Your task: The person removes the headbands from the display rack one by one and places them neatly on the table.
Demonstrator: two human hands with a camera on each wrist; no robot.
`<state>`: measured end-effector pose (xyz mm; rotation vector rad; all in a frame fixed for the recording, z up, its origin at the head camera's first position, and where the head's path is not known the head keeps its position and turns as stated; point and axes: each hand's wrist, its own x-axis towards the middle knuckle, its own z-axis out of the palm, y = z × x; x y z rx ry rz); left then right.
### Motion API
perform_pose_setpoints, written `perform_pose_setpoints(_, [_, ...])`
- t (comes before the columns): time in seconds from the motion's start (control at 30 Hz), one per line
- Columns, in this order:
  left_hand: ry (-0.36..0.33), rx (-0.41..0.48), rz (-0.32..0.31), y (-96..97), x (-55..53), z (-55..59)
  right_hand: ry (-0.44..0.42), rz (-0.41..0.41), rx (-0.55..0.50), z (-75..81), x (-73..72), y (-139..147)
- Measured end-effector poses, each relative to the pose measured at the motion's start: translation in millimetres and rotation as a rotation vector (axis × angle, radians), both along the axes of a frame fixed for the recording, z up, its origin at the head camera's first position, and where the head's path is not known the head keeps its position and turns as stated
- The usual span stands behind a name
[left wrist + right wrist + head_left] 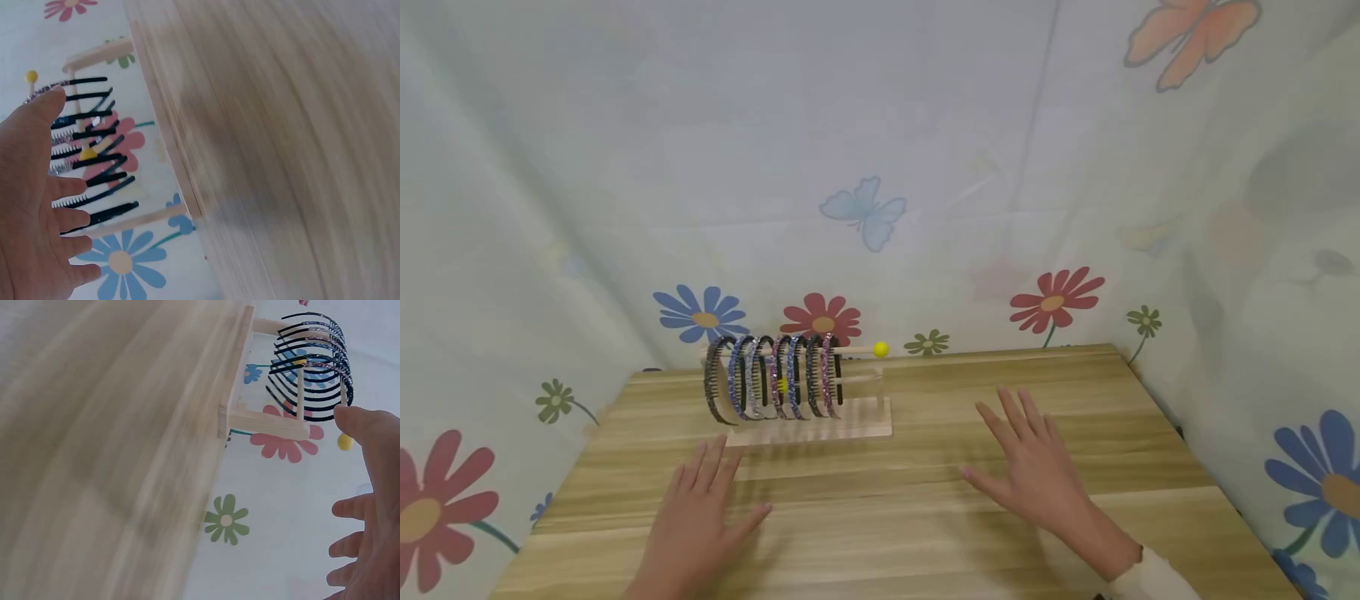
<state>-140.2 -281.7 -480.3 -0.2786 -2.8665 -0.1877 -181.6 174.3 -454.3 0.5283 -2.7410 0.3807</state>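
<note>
Several glittery headbands [775, 379] in black, blue, silver and pink hang in a row on a light wooden rack [850, 427] at the back left of the table. The rack's upper rod ends in a yellow ball [881, 350]. My left hand [694, 521] is just in front of the rack's left end, fingers extended, thumb out to the side, holding nothing. To the right of the rack, my right hand [1033, 467] is spread above the table, also holding nothing. Both wrist views show the headbands' dark open ends [119, 215] and rack beyond the hands.
The wood-grain table [865, 525] has its far edge close to a pale cloth backdrop [925, 125] printed with flowers and butterflies. The cloth also closes in the left and right sides. A second yellow ball [783, 386] shows among the headbands.
</note>
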Motion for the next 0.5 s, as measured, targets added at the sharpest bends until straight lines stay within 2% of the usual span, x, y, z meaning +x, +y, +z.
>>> perform_pose_setpoints(0.17, [0.0,0.028,0.007,-14.6,-6.6,3.6,-0.008,0.025,-0.003,10.0,-6.5,-7.1])
perform_pose_setpoints(0.33, [0.016,0.116,0.041,-26.0,-13.9,7.5,-0.001,0.066,-0.003,20.3,-11.8,-16.3])
perform_pose_setpoints(0.5, [0.042,0.172,0.063,-40.0,-26.7,5.8,0.026,0.104,-0.029,27.8,-16.8,-25.7])
